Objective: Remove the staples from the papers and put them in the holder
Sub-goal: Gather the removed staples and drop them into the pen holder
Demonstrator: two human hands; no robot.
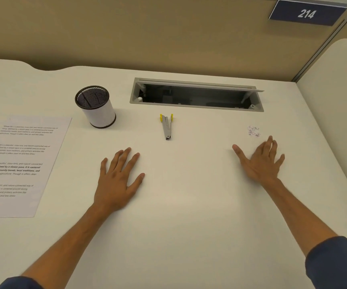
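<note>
Above desk (189, 205), sign (307, 13) "214"

Both hands lie flat on the counter (189, 205), well apart. Beyond the left hand (118, 180) stands the holder (97, 107), with papers (18, 163) to its left. The staple remover (167, 127) lies beyond and between the hands. Staples (253, 131) sit just beyond the right hand (260, 161).

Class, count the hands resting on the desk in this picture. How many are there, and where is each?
2. The left hand lies flat on the desk below the staple remover; the right hand lies flat just below the pile of staples.
</note>
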